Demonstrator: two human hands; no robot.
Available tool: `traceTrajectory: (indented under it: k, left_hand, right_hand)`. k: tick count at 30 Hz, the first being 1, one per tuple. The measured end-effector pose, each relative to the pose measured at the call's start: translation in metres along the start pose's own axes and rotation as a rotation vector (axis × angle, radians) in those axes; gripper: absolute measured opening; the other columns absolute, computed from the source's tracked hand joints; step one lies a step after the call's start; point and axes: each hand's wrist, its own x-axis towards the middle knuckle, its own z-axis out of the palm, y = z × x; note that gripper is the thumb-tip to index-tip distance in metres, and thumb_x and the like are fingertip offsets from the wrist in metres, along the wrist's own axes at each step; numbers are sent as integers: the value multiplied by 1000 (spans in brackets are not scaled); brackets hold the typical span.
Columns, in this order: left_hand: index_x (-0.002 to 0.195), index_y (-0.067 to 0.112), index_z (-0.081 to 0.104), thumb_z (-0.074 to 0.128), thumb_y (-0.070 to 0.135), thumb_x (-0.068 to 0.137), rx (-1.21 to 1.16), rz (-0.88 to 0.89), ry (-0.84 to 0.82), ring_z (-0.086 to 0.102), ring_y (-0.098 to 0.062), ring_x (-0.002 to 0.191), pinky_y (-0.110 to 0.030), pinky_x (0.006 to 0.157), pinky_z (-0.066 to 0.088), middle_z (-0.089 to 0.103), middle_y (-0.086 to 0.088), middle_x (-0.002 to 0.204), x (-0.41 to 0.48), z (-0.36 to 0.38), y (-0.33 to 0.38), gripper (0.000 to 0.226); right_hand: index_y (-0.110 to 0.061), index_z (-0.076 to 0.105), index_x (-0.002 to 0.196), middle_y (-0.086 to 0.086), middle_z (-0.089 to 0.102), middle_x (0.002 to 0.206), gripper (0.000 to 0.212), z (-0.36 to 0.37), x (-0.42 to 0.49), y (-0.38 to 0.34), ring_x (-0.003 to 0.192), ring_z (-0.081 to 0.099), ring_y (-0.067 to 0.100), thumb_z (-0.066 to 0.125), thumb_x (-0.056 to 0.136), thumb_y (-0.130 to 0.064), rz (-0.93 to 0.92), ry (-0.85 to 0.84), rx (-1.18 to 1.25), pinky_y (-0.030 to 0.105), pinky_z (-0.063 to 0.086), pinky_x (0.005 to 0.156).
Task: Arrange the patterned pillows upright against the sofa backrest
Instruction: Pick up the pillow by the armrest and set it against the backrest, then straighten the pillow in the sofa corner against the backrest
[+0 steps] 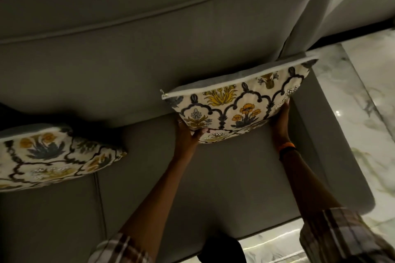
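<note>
I am gripping the patterned pillow (237,100) by both lower corners, left hand (188,132) and right hand (281,119) fingers closed on it, standing it against the sofa backrest (128,66). Next, probably: release, then second pillow (53,156), lying askew at left.

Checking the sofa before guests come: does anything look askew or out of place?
Yes: the left pillow slumps tilted on the seat rather than standing against the backrest. The right pillow, gripped by the left hand and right hand, is near upright.
</note>
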Motion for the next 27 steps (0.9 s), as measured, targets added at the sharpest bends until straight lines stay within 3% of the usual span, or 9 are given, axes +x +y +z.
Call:
traceTrajectory:
  k: [1, 3, 4, 8, 11, 15, 20, 23, 27]
  left_hand:
    - [148, 2, 24, 80, 33, 73, 19, -18, 0, 43, -29, 136, -52, 111, 39, 41, -20, 148, -3, -4, -3, 98]
    - [150, 6, 23, 78, 43, 75, 147, -22, -4, 39, -28, 138, -53, 110, 40, 35, -19, 150, -9, -15, -4, 100]
    - [151, 9, 23, 79, 40, 78, 222, -13, -8, 37, -28, 139, -54, 109, 41, 33, -18, 152, -12, -22, -7, 98]
    - [155, 19, 16, 71, 50, 82, 619, -7, -7, 26, -35, 145, -63, 109, 32, 28, -16, 157, -31, -63, -32, 96]
    - [155, 20, 17, 62, 55, 86, 821, 37, -81, 19, -33, 148, -64, 115, 21, 27, -13, 159, -57, -110, -59, 90]
    - [151, 12, 29, 57, 55, 86, 1043, 144, -103, 25, -35, 148, -67, 116, 16, 34, -15, 157, -106, -202, -101, 83]
    - [150, 10, 33, 50, 62, 85, 1132, 149, -81, 23, -35, 148, -66, 117, 13, 34, -16, 157, -178, -357, -153, 85]
    - [145, 7, 42, 52, 59, 84, 1102, 91, 19, 30, -37, 145, -67, 115, 19, 44, -18, 151, -219, -461, -184, 80]
    - [145, 6, 42, 56, 57, 84, 1089, -40, 147, 34, -41, 142, -68, 112, 26, 44, -21, 150, -261, -605, -235, 80]
  right_hand:
    - [-17, 13, 165, 2, 26, 168, 51, 2, -8, 7, 135, 44, -15, 19, 115, -24, 30, 26, -17, 10, 39, 110]
    - [-31, 17, 163, -1, 25, 170, 55, 10, -29, 17, 151, 34, 9, 19, 111, -47, 173, 105, 25, 38, 30, 120]
    - [-31, 21, 162, 0, 28, 170, 58, 16, -41, 25, 153, 32, 19, 21, 108, -54, 233, 157, 19, 45, 28, 120]
    - [-15, 50, 142, 8, 62, 134, 56, 58, -105, 49, 132, 55, 33, 35, 105, -54, 323, 362, -310, 43, 44, 105]
    - [-16, 45, 149, 14, 49, 150, 62, 101, -167, 64, 139, 46, 35, 45, 101, -55, 239, 190, -694, 52, 39, 114]
    - [-15, 44, 151, 15, 42, 157, 75, 176, -257, 79, 146, 37, 37, 58, 90, -57, 13, -132, -1107, 55, 29, 119]
    - [-12, 53, 145, 18, 47, 154, 79, 285, -375, 87, 145, 41, 41, 56, 85, -64, -298, -321, -1267, 65, 27, 119]
    - [-10, 54, 145, 19, 47, 156, 82, 362, -445, 96, 148, 39, 42, 56, 84, -65, -345, -427, -1314, 67, 25, 119]
    - [-11, 50, 149, 19, 42, 160, 83, 475, -532, 123, 152, 33, 41, 57, 87, -65, -372, -550, -1291, 65, 18, 123]
